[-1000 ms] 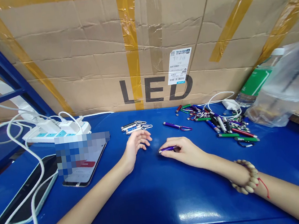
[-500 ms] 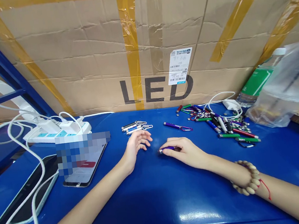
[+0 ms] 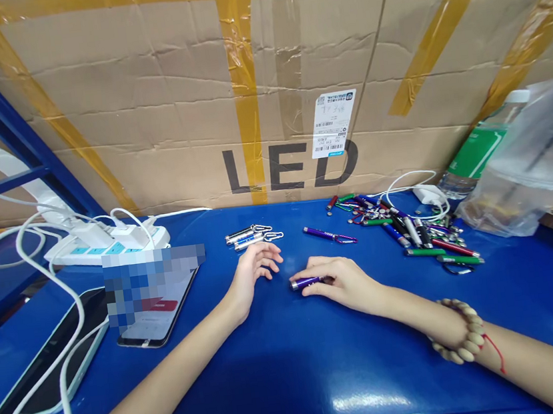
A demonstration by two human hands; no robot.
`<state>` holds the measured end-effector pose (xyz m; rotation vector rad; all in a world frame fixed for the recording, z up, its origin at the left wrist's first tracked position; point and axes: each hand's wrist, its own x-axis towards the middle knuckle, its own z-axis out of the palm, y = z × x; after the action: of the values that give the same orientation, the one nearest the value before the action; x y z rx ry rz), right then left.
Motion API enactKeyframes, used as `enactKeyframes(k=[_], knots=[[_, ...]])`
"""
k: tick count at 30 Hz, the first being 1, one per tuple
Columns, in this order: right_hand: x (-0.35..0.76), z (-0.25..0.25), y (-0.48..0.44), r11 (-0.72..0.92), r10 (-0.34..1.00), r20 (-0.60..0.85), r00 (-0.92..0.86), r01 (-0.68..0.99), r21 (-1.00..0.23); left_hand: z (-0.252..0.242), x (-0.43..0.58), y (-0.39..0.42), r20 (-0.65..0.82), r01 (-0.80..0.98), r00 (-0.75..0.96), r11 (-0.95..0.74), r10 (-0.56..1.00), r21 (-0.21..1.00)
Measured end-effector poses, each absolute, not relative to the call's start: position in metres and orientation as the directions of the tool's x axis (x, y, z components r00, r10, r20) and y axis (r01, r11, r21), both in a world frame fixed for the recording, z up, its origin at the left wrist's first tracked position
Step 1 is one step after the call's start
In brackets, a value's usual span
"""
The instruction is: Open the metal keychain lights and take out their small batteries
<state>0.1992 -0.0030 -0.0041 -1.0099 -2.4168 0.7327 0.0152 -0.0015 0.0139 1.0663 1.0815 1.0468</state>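
Observation:
Between the thumb and fingers of my right hand is a small purple keychain flashlight, its silver end pointing left; the far end is hidden in the palm. My left hand hovers or rests with fingers loosely apart and holds nothing. Just behind it lie a blue-and-silver keychain flashlight and a black-and-silver one, side by side with their carabiner clips to the right. A second purple flashlight with a purple carabiner lies alone on the blue tabletop, beyond my right hand.
A mixed heap of flashlights lies at the right, near a white charger, a bottle and a plastic bag. Two phones, cables and a power strip occupy the left. A cardboard box stands behind.
The purple flashlight in my right hand has shifted slightly nearer to me, and more of its barrel shows. My right index finger now reaches over it. The left hand is nearly still.

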Motion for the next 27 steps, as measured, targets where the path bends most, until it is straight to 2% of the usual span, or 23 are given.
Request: enactKeyframes(k=[11, 13, 15, 17, 19, 21, 24, 27], knots=[[0.198, -0.004, -0.005, 0.579, 0.769, 0.175, -0.615, 0.555, -0.597, 0.010, 0.016, 0.000, -0.127, -0.063, 0.148, 0.137, 0.981, 0.989], [0.198, -0.004, -0.005, 0.595, 0.768, 0.188, -0.613, 0.572, -0.565, 0.007, 0.015, 0.002, -0.075, 0.032, 0.132, 0.071, 0.988, 0.997], [0.200, -0.004, -0.005, 0.605, 0.776, 0.210, -0.594, 0.610, -0.512, 0.004, 0.014, 0.002, 0.032, 0.218, 0.101, -0.053, 0.994, 0.975], [0.202, -0.004, -0.003, 0.604, 0.792, 0.235, -0.564, 0.664, -0.441, 0.002, 0.012, 0.001, 0.181, 0.475, 0.096, -0.205, 0.979, 0.856], [0.205, -0.004, 0.000, 0.593, 0.805, 0.266, -0.530, 0.713, -0.374, 0.002, 0.010, -0.001, 0.311, 0.696, 0.147, -0.322, 0.939, 0.642], [0.208, -0.005, 0.005, 0.585, 0.809, 0.304, -0.503, 0.739, -0.335, 0.002, 0.007, -0.002, 0.382, 0.827, 0.209, -0.371, 0.900, 0.422], [0.214, -0.007, 0.014, 0.582, 0.801, 0.369, -0.472, 0.757, -0.295, -0.001, 0.001, 0.000, 0.408, 0.928, 0.201, -0.307, 0.891, 0.214], [0.221, -0.011, 0.023, 0.575, 0.787, 0.422, -0.451, 0.783, -0.237, -0.005, -0.005, 0.004, 0.400, 0.972, 0.142, -0.204, 0.906, 0.117]])
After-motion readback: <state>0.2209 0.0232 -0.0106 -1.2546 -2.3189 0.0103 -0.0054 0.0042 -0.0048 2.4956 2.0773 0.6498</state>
